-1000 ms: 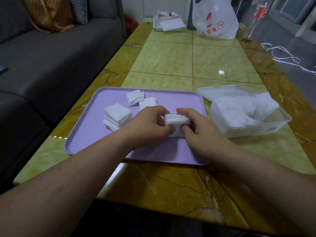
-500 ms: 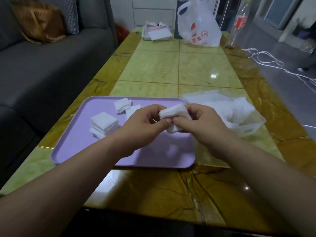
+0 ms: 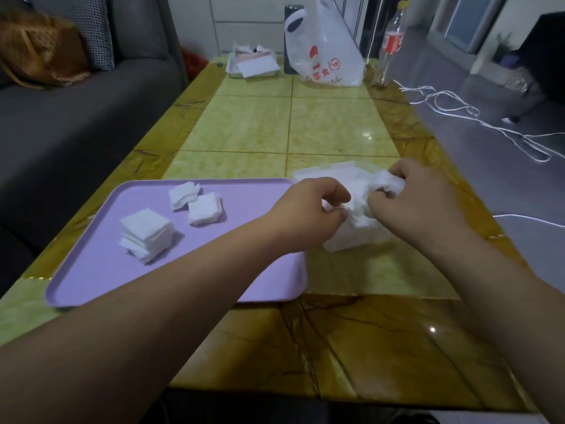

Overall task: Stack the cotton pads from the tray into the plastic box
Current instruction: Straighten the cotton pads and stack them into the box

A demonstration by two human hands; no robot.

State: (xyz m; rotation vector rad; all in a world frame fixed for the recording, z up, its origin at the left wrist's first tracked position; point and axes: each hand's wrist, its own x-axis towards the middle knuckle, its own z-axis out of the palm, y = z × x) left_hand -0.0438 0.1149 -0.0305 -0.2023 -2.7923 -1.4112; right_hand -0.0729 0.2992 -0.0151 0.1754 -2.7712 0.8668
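A bundle of cotton pads (image 3: 385, 182) is held over the plastic box (image 3: 351, 240), right of centre, clamped in the curled fingers of the right hand (image 3: 419, 206), apparently so that it goes in as one stack. The left hand (image 3: 308, 209) is curled at the box's left edge, likely to steady it; whether anything is pinched cannot be told. Three piles (image 3: 146, 234) lie on the tray (image 3: 183, 276), centre left.

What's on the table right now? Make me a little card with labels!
tray: purple tray, left of the box
pads on tray: tall stack, loose pile, small stack
box: plastic box, filled with white pads
right hand: right hand grips a bunch of cotton pads over the box
left hand: left hand, fingers curled at the box; unclear if it holds pads
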